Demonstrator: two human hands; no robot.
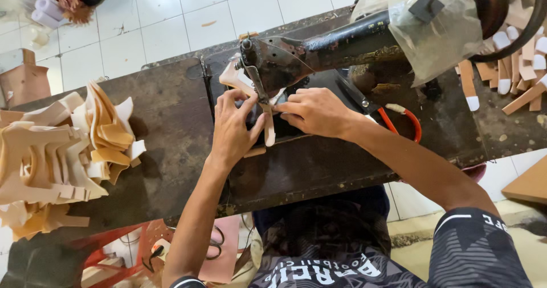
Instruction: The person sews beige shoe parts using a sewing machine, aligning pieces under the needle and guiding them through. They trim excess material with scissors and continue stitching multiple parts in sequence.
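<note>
Beige cut piece sits under the needle of the black sewing machine, mid-counter. Left hand fingers pinch its left edge; right hand fingers press flat on its right side. Stack of beige cut pieces lies far left, tan strips far right, orange-handled scissors beside the right wrist.
</note>
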